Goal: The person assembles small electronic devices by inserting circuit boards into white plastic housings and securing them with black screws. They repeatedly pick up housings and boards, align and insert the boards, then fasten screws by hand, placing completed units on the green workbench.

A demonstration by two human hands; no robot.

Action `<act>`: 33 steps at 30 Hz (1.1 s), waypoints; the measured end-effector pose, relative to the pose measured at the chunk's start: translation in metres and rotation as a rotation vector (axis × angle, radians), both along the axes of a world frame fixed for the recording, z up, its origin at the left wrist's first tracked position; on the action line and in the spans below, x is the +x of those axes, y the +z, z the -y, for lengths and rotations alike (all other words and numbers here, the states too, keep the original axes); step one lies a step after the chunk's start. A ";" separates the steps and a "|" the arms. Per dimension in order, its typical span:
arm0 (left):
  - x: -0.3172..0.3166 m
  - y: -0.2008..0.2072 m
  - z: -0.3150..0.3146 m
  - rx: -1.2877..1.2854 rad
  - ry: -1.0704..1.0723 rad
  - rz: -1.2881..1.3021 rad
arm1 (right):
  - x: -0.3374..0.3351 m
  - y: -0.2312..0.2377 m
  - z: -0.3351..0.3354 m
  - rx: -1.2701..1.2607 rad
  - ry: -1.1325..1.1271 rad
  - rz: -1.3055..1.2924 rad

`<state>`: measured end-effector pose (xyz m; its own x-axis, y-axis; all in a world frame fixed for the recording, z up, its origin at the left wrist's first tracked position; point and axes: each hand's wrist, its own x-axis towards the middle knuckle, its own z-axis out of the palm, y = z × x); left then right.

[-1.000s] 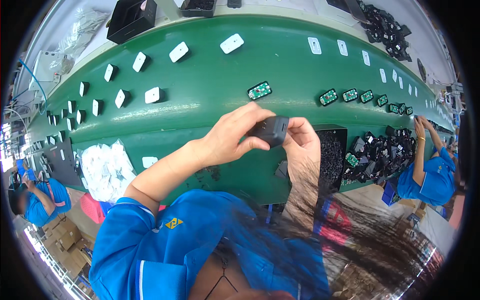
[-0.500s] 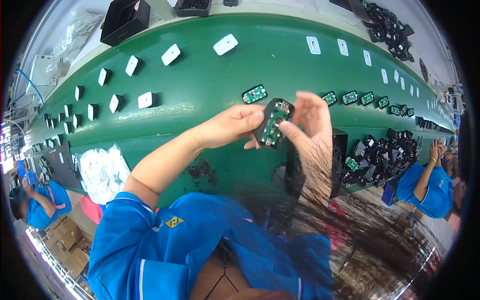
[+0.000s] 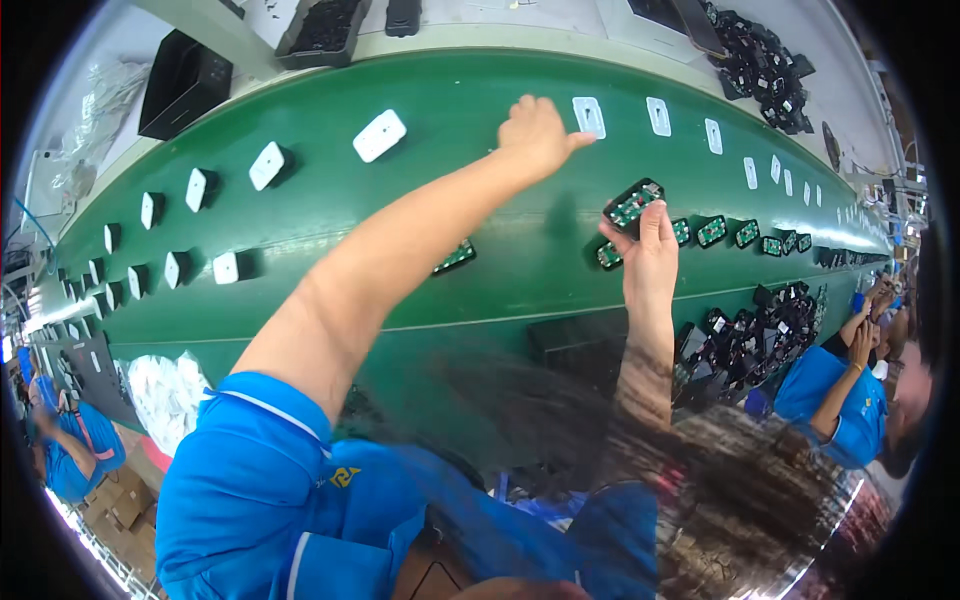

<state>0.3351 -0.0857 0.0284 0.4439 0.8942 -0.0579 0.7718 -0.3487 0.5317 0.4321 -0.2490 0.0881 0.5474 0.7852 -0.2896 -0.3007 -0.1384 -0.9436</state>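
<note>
My right hand grips a black plastic housing with a green circuit board inside, held tilted above the green belt. Stretched far forward, my left hand has its thumb apart from its curled fingers, and I see nothing in it. The thumb tip is right by a flat white cover, nearest in a row of such covers running right. Partly behind my left forearm lies another housing with a board. One more board-filled housing is just below my right hand.
White-topped black cases stand in two rows on the left. More board-filled housings line the right. Black parts lie piled at the near right. A bag of white pieces is at left. Co-workers sit at both sides.
My left hand has let go of the housing and reached forward to the white covers. My right hand keeps the housing and has moved right. The view has shifted.
</note>
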 end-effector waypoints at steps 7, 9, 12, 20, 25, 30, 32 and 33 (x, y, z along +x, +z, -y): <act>0.068 -0.040 -0.015 0.351 -0.059 -0.191 | 0.046 -0.033 -0.021 0.040 0.034 0.280; 0.059 -0.056 -0.025 0.487 -0.116 -0.189 | 0.053 -0.033 -0.033 -0.059 0.081 0.414; 0.048 -0.056 -0.041 0.603 -0.248 -0.148 | 0.064 -0.038 -0.050 -0.105 0.092 0.569; 0.011 -0.043 -0.093 0.529 -0.682 -0.127 | 0.066 -0.055 -0.105 -0.074 0.148 0.966; -0.017 -0.042 -0.112 0.296 -0.783 0.088 | 0.065 -0.067 -0.123 -0.011 0.229 1.187; -0.033 -0.046 -0.109 -0.047 -0.505 0.440 | 0.046 -0.064 -0.139 -0.038 0.339 1.209; -0.037 -0.032 -0.108 -0.086 -0.489 0.405 | 0.043 -0.067 -0.146 -0.023 0.353 1.253; -0.039 -0.033 -0.109 -0.084 -0.500 0.407 | 0.041 -0.067 -0.150 -0.015 0.366 1.293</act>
<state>0.2960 0.0233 -0.0051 0.8067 0.5735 0.1422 0.2579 -0.5583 0.7885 0.4734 -0.0989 0.0210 0.1938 0.9453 0.2624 0.8545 -0.0313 -0.5185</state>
